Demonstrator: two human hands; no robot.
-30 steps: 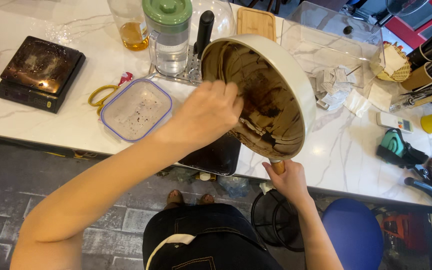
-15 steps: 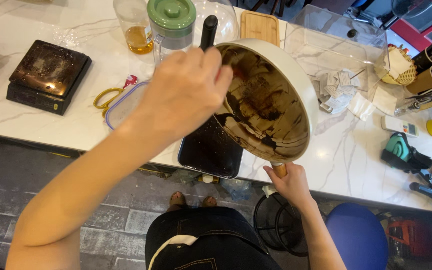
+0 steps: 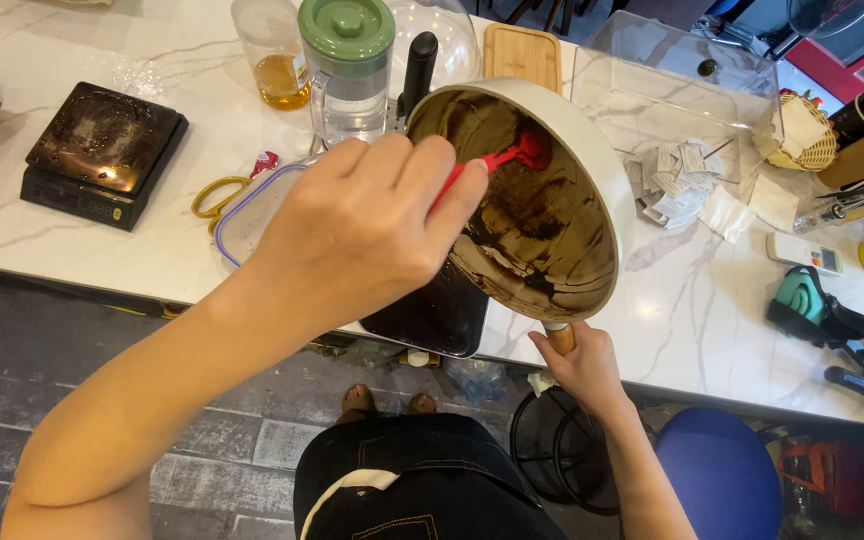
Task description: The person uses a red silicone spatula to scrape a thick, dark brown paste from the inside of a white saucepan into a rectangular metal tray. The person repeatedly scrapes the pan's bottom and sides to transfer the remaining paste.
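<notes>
A cream-coloured saucepan (image 3: 609, 185) is held tilted on its side above the counter, its inside smeared with dark brown mixture. My right hand (image 3: 584, 372) grips its wooden handle (image 3: 559, 338) from below. My left hand (image 3: 372, 230) is closed around a red spatula (image 3: 520, 153), whose head presses on the upper inner wall of the pan. Under the pan's lip lies a black rectangular tray (image 3: 432, 318), partly hidden by my left hand. A clear plastic container with a blue rim (image 3: 242, 215) sits left of it, mostly covered by my wrist.
On the marble counter stand a black scale (image 3: 102, 150), yellow scissors (image 3: 214, 195), a jar with a green lid (image 3: 347, 60), a glass of amber liquid (image 3: 274, 55), a wooden board (image 3: 522, 55) and a clear box (image 3: 682, 85). A blue stool (image 3: 717, 470) stands at my right.
My left hand has risen and swept the spatula from the lower part of the pan to its upper wall. The pan stays tilted in my right hand.
</notes>
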